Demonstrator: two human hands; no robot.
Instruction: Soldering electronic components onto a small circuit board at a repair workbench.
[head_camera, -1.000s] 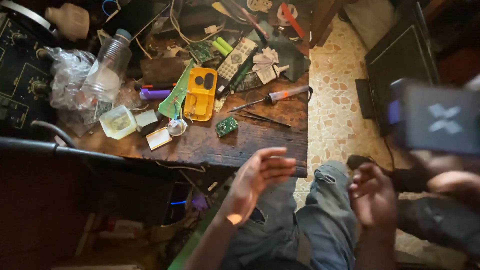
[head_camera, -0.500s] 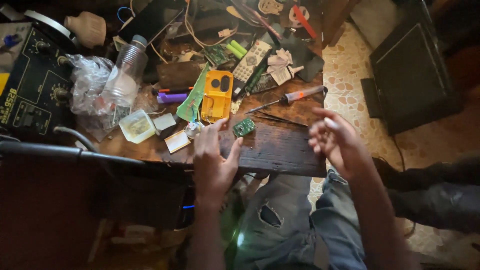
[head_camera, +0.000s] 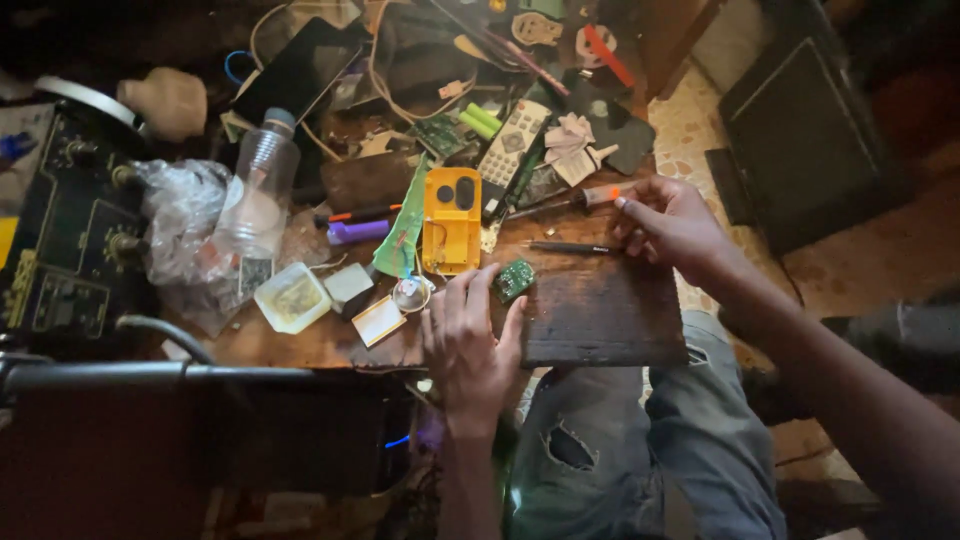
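Cluttered and dim, your worn brown wooden desk (head_camera: 600, 310) is crowded with parts across its far side, while the near right corner stays bare dark wood.

Your left hand (head_camera: 470, 340) lies flat near the middle of the near edge, fingers spread and released, gripping nothing. Its fingertips reach the small green circuit board (head_camera: 514, 279), which lies flat on the wood just right of them; whether the index finger actually touches it, you cannot tell. Just beyond your fingers stands the yellow rectangular plastic casing (head_camera: 451, 220) with two dark openings at its far end, and a long green circuit board strip (head_camera: 402, 228) leans along its left side. A small round metal-rimmed lens (head_camera: 411, 293) sits at the casing's near left corner, close to your thumb.

Your right hand (head_camera: 670, 225) is at the desk's right edge, fingers curled around the orange-tipped handle of a screwdriver with a clear grip (head_camera: 590, 197), whose shaft points left toward the middle of the desk. A thin black pen-like tool (head_camera: 570, 247) lies just on the near side of that hand.

Further left you have a square white plastic dish (head_camera: 291, 297), a clear plastic bottle (head_camera: 258, 190) lying among crumpled clear plastic wrap (head_camera: 180, 215), and a purple cylindrical tool (head_camera: 355, 232). A grey remote control (head_camera: 512, 145) lies toward the far edge.
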